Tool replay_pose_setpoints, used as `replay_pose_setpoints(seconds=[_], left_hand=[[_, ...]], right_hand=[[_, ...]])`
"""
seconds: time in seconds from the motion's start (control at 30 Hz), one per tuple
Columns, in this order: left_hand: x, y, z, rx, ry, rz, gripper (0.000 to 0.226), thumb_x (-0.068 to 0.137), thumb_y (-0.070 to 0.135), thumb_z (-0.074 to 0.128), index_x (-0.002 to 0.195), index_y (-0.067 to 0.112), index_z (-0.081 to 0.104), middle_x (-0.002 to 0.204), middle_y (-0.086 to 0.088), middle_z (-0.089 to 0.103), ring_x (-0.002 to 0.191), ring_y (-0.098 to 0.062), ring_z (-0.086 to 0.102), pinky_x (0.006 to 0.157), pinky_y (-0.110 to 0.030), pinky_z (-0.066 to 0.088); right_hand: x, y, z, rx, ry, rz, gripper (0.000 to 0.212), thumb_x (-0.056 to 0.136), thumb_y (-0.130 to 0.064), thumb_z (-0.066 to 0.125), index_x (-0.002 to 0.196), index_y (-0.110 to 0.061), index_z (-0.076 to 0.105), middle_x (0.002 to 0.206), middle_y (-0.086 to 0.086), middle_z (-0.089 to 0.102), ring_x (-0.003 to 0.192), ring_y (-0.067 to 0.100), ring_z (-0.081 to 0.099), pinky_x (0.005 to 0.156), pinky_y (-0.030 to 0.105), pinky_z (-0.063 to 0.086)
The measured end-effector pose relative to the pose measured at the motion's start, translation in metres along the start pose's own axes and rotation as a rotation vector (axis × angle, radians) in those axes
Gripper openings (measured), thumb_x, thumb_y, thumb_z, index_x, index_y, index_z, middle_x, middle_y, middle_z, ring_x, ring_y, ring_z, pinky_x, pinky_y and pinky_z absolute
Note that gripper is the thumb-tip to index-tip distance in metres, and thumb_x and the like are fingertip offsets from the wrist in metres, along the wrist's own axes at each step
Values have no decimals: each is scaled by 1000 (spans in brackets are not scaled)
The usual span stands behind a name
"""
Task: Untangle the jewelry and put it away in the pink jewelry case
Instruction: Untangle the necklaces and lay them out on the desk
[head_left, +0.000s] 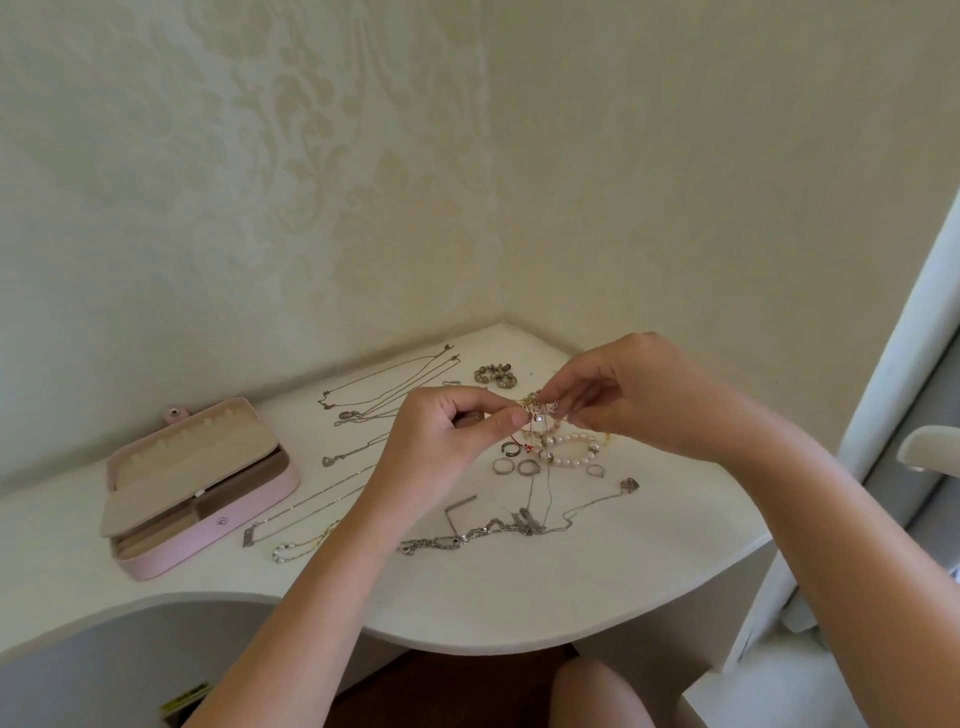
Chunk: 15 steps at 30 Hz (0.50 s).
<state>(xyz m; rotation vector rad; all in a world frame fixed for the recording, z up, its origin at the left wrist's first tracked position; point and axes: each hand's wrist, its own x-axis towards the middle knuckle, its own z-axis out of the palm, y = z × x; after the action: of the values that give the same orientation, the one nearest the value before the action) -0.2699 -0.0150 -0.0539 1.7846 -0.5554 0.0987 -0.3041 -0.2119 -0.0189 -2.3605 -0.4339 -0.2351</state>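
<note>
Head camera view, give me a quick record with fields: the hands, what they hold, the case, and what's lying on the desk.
left hand: pinches the tangled chains
right hand: pinches the same tangle, raised above the desk
pink jewelry case: open, on the desk left of both hands, untouched
lying on desk: silver necklaces spread out, pearl bracelet, rings

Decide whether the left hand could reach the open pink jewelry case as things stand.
Probably yes, once freed. The left hand pinches the tangled jewelry with the right hand, so it is busy; but the pink jewelry case lies open to its left, with only flat silver necklaces between.
</note>
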Motion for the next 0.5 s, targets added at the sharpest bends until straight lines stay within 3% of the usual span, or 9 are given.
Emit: replay_pose_setpoints(seconds=[0.17,0.27,0.4,0.5], left_hand=[[1,4,-4,2,-91,3,17,67,36,74,74,21,77,44,4,26,44,-10,17,49,-27,16],[1,4,-5,18,-144,12,20,65,40,73,74,23,77,46,-3,29,44,-11,18,50,-29,16],[2,5,-6,-31,-176,0,15,67,32,73,74,19,77,41,6,35,38,-6,20,43,-13,19],[1,8,-8,-92,-200,-50,16,68,26,70,75,13,74,36,13,35,36,-2,20,40,-10,19]], right_hand=[[0,4,-1,10,80,41,17,82,-11,73,85,-27,75,70,-13,70,65,-5,63,62,7,45],[1,4,0,232,46,55,8,81,-16,73,83,-23,75,72,-4,72,66,2,63,62,11,47],[2,7,1,578,11,49,6,79,-12,67,84,-12,70,72,-4,71,72,7,65,70,14,50],[1,10,1,716,-22,32,15,74,-17,64,85,-8,67,72,-8,69,72,7,64,70,15,50]])
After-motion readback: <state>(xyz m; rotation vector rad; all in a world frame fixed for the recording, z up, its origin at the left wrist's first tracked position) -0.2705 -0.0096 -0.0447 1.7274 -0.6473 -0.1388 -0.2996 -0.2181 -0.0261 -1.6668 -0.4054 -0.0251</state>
